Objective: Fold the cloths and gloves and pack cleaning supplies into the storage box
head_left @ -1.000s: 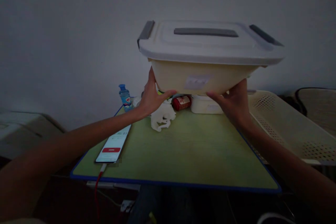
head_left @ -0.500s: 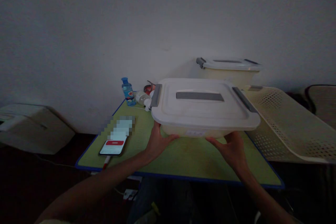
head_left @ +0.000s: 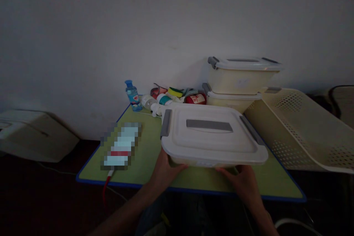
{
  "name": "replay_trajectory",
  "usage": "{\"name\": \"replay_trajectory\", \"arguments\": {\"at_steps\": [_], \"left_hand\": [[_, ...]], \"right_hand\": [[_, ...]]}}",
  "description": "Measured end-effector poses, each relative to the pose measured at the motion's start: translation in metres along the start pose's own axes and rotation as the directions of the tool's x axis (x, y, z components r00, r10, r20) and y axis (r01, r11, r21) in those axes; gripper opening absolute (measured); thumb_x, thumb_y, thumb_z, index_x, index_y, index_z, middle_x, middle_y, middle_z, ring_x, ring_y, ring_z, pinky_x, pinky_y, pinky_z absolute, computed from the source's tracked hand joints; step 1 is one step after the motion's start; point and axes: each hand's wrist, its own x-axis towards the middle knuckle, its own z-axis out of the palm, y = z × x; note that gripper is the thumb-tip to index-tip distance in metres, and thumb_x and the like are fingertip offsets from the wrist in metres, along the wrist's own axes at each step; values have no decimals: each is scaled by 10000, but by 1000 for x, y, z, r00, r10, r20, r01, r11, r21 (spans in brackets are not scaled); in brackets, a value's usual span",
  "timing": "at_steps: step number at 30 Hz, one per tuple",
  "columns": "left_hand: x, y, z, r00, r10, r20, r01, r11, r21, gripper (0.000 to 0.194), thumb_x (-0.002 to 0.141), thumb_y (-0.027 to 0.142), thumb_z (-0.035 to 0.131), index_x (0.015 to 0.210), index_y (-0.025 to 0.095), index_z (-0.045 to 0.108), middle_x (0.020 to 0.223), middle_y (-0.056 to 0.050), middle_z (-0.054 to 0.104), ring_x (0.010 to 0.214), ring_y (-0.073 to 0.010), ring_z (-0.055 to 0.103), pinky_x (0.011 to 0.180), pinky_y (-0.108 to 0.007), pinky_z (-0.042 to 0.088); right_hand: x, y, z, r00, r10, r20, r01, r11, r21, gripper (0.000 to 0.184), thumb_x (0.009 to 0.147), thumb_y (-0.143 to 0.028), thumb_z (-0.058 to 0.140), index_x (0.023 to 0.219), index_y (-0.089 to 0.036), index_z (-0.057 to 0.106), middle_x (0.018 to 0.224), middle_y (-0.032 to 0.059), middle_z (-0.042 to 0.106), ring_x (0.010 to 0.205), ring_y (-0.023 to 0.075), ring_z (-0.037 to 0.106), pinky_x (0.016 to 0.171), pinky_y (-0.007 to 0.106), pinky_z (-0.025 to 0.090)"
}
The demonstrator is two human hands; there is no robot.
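Note:
A cream storage box with a white lid [head_left: 210, 142] and grey side clips is in front of me over the green table [head_left: 143, 169]. My left hand [head_left: 168, 167] grips its lower left side, thumb along the front wall. On the lower right, my right hand [head_left: 243, 180] holds it the same way. Both hands' other fingers are hidden beneath or beside the box. The lid is on, so what the box contains cannot be seen. Whether its base touches the table I cannot tell.
Two more lidded boxes [head_left: 240, 81] stand stacked at the back right, beside a perforated cream basket [head_left: 306, 129]. Behind my box lie a red-labelled item [head_left: 195, 99], a yellow-green sponge [head_left: 175, 92] and bottles, including a blue bottle [head_left: 133, 96]. A cabled phone [head_left: 121, 145] lies left.
The held box has come down and closer to me, still between both hands. The items and stacked boxes behind it now show more fully.

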Motion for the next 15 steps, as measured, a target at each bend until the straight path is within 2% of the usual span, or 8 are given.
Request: {"name": "replay_trajectory", "arguments": {"at_steps": [3, 7, 13, 15], "left_hand": [[1, -1, 0, 1000, -7, 7, 7, 1000, 14, 671, 478, 234, 798, 1080, 151, 515, 1143, -117, 568, 1175, -304, 458, 1024, -443, 301], [2, -5, 1, 999, -30, 20, 29, 999, 21, 699, 464, 227, 803, 1097, 151, 516, 1165, -121, 563, 1181, -312, 455, 1032, -449, 296], [4, -8, 4, 994, -58, 90, 48, 993, 109, 700, 487, 216, 781, 1134, 134, 526, 1229, -147, 537, 1212, -321, 428, 1064, -471, 240], [3, -8, 3, 991, -58, 117, 44, 992, 121, 701, 510, 209, 763, 1159, 122, 513, 1263, -162, 510, 1236, -323, 402, 1073, -473, 218]], "right_hand": [[-2, 9, 4, 998, 49, -48, -50, 999, -18, 449, 467, -478, 737, 751, -153, 613, 800, 146, 694, 762, 306, 639, 673, 419, 520], [0, 17, 5, 994, 83, -68, -86, 995, -54, 427, 423, -458, 752, 701, -173, 598, 699, 115, 686, 650, 287, 630, 570, 385, 511], [-1, 9, 4, 1000, 13, 6, -13, 999, -33, 360, 513, -447, 707, 745, -185, 621, 768, 102, 703, 758, 294, 646, 677, 394, 523], [1, 7, 4, 999, 12, 39, -10, 999, -48, 341, 520, -437, 703, 734, -183, 628, 755, 106, 703, 740, 296, 649, 676, 400, 527]]}}
